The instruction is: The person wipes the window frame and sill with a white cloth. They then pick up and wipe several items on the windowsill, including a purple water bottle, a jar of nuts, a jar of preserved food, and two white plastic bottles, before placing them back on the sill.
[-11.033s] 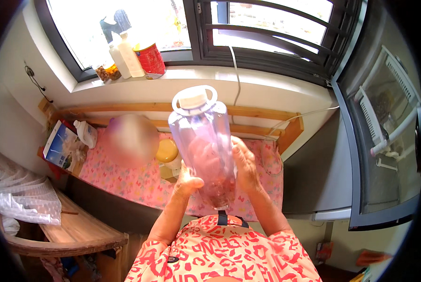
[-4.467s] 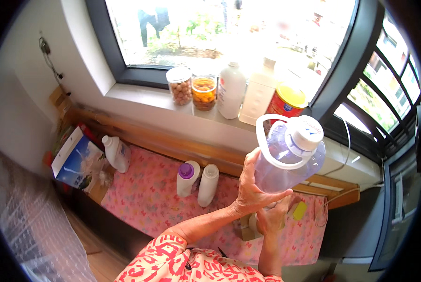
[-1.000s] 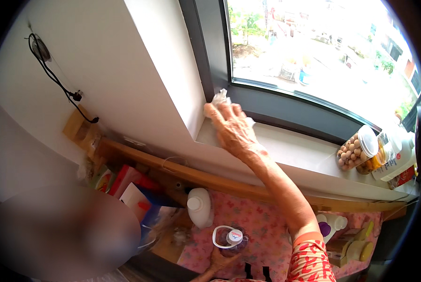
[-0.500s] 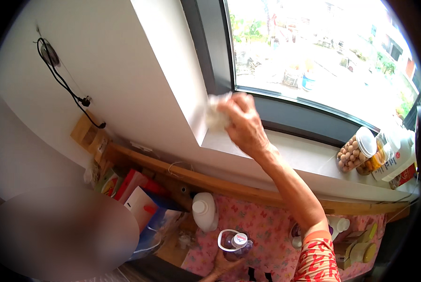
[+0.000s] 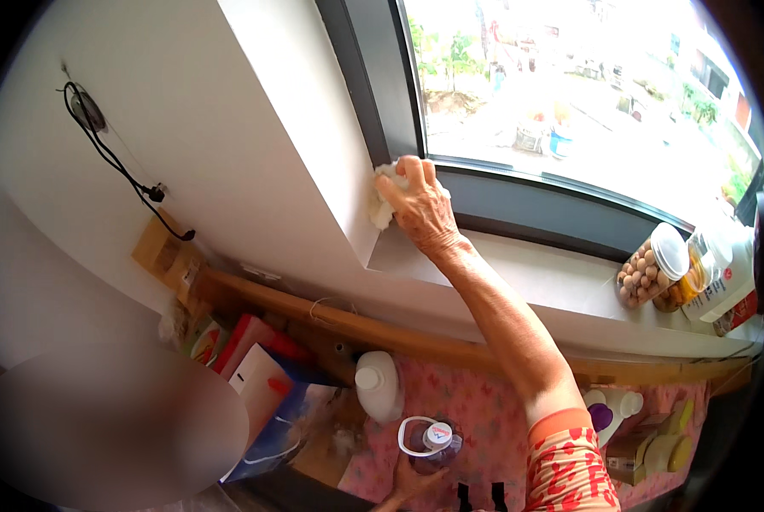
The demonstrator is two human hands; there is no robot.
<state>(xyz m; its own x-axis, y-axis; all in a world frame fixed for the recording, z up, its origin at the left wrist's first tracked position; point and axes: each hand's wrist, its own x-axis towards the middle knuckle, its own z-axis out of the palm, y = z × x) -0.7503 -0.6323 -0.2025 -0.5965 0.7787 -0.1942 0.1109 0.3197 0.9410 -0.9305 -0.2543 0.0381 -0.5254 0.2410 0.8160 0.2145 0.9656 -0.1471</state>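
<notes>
My right hand (image 5: 420,205) is curled tight around a white cloth (image 5: 382,205), fingers closed over the wad so that only its left edge and a bit of its top show. I press it into the corner where the dark window frame (image 5: 373,94) meets the white wall (image 5: 254,145), just above the near end of the pale window sill (image 5: 527,273). This sits a little above the middle of the frame, and my bare forearm runs down from it toward the lower right, ending in a red patterned sleeve (image 5: 570,465).

My left hand (image 5: 412,486) is at the bottom edge, centre of the frame. Its fingers rest against the lower side of a large clear water bottle (image 5: 431,439) with a white cap and white carrying handle; I cannot tell how far they wrap around it, as most of the hand is cut off by the edge.

The bottle stands on a pink patterned cloth (image 5: 476,410). Just to its upper left stands a white jug (image 5: 378,386). Further left, in the lower left of the frame, are a blue bag (image 5: 271,427) and red packets. On the right end of the sill, near the right edge, a clear jar of round brown nuts (image 5: 647,273) leans beside other jars. A black cable (image 5: 117,162) hangs on the wall in the upper left.
</notes>
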